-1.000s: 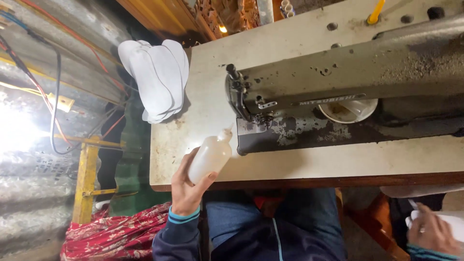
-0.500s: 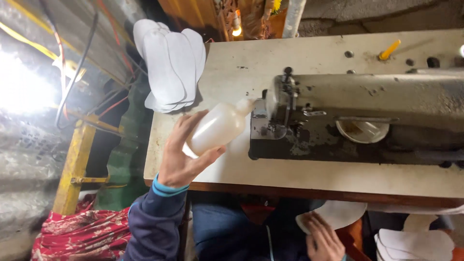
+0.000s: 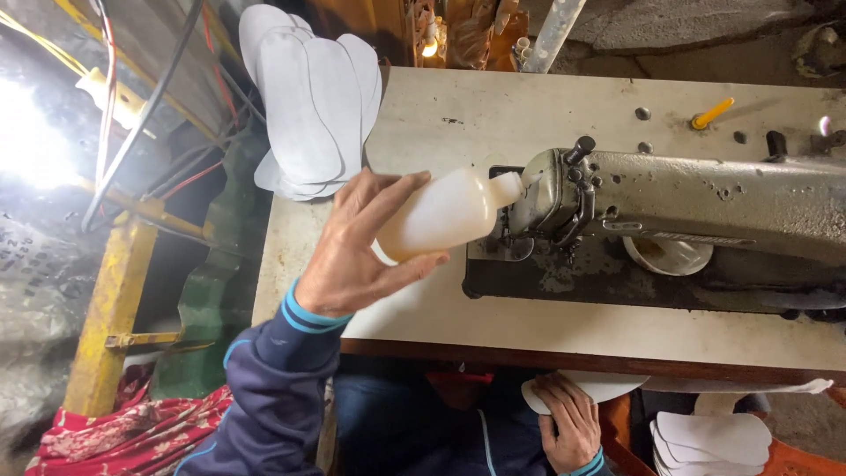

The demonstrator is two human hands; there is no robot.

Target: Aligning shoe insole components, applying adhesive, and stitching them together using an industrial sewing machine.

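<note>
Bottle (image 3: 438,214) in left hand (image 3: 357,256), left of sewing machine (image 3: 687,220) on table (image 3: 441,123); insoles (image 3: 313,106) behind.

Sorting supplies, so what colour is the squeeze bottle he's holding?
Translucent milky white, yellowish liquid inside: bottle, head view.

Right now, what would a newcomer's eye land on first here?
The left hand holds a pale plastic bottle tilted sideways, its nozzle at the head of the worn sewing machine on the table. A fan of white insole cutouts overhangs the table's far left corner. Below the table edge, the right hand rests on another white piece.

Table (image 3: 458,123) with sewing machine (image 3: 705,211), insoles (image 3: 313,106)
</note>
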